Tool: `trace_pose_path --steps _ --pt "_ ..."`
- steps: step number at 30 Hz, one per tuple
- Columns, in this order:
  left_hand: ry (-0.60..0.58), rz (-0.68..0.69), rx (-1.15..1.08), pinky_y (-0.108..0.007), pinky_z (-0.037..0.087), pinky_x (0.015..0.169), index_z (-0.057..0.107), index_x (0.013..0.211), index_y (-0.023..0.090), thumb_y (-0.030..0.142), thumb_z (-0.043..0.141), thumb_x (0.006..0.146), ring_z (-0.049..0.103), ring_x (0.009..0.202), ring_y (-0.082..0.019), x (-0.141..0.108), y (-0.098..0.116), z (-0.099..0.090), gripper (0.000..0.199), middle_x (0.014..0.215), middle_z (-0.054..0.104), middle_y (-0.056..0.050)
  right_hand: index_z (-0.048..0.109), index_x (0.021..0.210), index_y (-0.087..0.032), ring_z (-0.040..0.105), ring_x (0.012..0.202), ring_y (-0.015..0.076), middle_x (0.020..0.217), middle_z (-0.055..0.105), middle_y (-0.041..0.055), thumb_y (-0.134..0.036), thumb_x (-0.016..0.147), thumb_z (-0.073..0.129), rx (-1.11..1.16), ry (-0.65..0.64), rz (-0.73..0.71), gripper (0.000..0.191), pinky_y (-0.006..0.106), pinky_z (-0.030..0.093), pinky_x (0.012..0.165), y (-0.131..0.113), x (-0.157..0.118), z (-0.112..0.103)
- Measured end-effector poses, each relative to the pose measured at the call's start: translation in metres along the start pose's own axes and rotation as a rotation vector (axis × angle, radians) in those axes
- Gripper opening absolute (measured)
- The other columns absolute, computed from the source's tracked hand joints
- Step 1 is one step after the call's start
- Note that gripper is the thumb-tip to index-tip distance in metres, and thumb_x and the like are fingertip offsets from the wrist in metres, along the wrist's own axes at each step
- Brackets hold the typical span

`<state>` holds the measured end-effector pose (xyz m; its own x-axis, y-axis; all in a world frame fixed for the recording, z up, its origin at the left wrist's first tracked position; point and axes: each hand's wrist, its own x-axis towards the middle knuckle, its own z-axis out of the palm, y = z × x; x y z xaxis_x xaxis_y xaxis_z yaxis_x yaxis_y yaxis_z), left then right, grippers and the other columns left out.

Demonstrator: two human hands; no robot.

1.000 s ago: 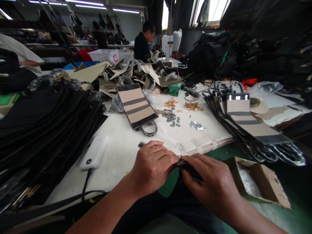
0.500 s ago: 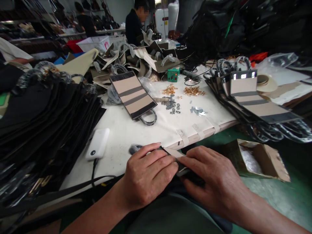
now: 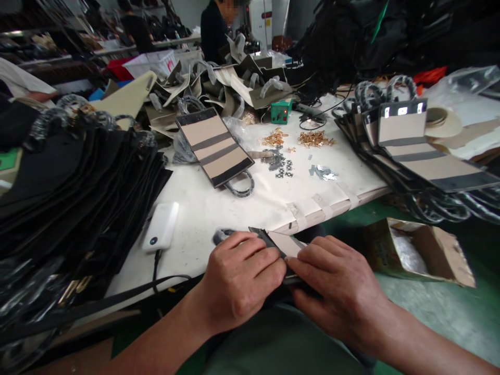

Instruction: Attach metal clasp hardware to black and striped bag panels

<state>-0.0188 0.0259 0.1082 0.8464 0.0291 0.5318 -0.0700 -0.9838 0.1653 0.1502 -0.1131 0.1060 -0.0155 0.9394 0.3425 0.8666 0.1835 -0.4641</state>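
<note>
A bag panel (image 3: 284, 244) with black edging and a beige backing lies at the table's front edge, between my two hands. My left hand (image 3: 244, 281) is closed over its near left part, fingers curled down on the black edge. My right hand (image 3: 338, 281) pinches its right side, thumb below and fingers on top. The fingers hide much of the panel. A plastic-wrapped handle (image 3: 223, 236) shows just past my left knuckles. Another panel with a wrapped handle, the beige-and-black striped one (image 3: 219, 148), rests farther back on the white table (image 3: 195, 224).
Black bag pieces (image 3: 78, 203) are piled at left, near a white power bank (image 3: 161, 227) with its cable. Gold fittings (image 3: 315, 139) and metal plates (image 3: 324, 172) lie mid-table by a green box (image 3: 280, 111). Stacked panels (image 3: 402, 127) stand at right, above a cardboard box (image 3: 449, 255).
The view has shifted slightly. The held panel has tilted so that more of its beige face and black corner shows, and my right fingers are curled tighter on it.
</note>
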Motion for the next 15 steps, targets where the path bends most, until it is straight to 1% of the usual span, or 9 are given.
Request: trace_pose_path --steps 2,5,7,9,11,14,15 --pt "-0.009 -0.018 -0.009 -0.039 0.051 0.088 0.069 0.101 0.017 0.006 0.061 0.086 0.070 0.088 -0.020 -0.001 -0.002 0.001 0.020 0.094 0.077 -0.004 0.071 0.094 -0.021 0.050 0.071 0.0182 0.075 0.058 0.0010 -0.017 0.086 0.062 0.050 -0.011 0.023 0.012 0.035 0.034 0.065 0.001 0.002 -0.002" --pt "0.010 -0.092 -0.038 -0.037 0.051 0.084 0.068 0.102 0.019 0.008 0.063 0.087 0.070 0.087 -0.020 0.002 -0.010 0.002 0.019 0.095 0.077 -0.003 0.071 0.106 -0.023 0.057 0.079 0.0193 0.088 0.064 0.0034 -0.024 0.087 0.069 0.105 -0.049 0.095 0.019 0.033 0.041 0.070 0.006 0.006 -0.008" --pt "0.029 -0.158 -0.063 -0.035 0.049 0.080 0.067 0.102 0.020 0.012 0.064 0.090 0.070 0.085 -0.020 0.006 -0.017 0.002 0.015 0.094 0.077 -0.003 0.069 0.114 -0.024 0.060 0.085 0.0201 0.096 0.066 0.0049 -0.028 0.088 0.072 0.109 -0.049 0.132 0.027 0.032 0.045 0.074 0.011 0.011 -0.013" --pt "0.035 -0.213 -0.083 -0.034 0.047 0.075 0.067 0.098 0.020 0.016 0.064 0.092 0.069 0.081 -0.019 0.013 -0.025 0.001 0.008 0.091 0.077 -0.001 0.069 0.115 -0.024 0.062 0.086 0.0200 0.096 0.068 0.0048 -0.028 0.089 0.072 0.096 -0.023 0.155 0.027 0.031 0.047 0.076 0.015 0.017 -0.018" --pt "0.038 -0.249 -0.095 -0.033 0.045 0.071 0.067 0.093 0.021 0.020 0.064 0.094 0.068 0.076 -0.018 0.020 -0.031 -0.002 0.003 0.086 0.076 0.000 0.071 0.111 -0.024 0.063 0.083 0.0195 0.091 0.068 0.0040 -0.028 0.090 0.071 0.074 -0.005 0.172 0.021 0.030 0.047 0.074 0.018 0.025 -0.022" --pt "0.036 -0.314 -0.117 -0.032 0.043 0.069 0.068 0.086 0.021 0.023 0.067 0.093 0.067 0.072 -0.017 0.029 -0.038 -0.006 0.007 0.079 0.075 0.000 0.072 0.093 -0.023 0.061 0.074 0.0168 0.081 0.065 0.0016 -0.026 0.090 0.069 0.065 -0.019 0.197 0.005 0.027 0.044 0.067 0.018 0.037 -0.026" --pt "0.021 -0.345 -0.130 -0.031 0.043 0.068 0.069 0.085 0.021 0.025 0.068 0.092 0.066 0.071 -0.017 0.031 -0.040 -0.007 0.008 0.077 0.074 0.000 0.071 0.087 -0.022 0.060 0.071 0.0157 0.078 0.065 0.0006 -0.024 0.090 0.067 0.078 -0.030 0.210 0.005 0.026 0.043 0.065 0.018 0.042 -0.026"
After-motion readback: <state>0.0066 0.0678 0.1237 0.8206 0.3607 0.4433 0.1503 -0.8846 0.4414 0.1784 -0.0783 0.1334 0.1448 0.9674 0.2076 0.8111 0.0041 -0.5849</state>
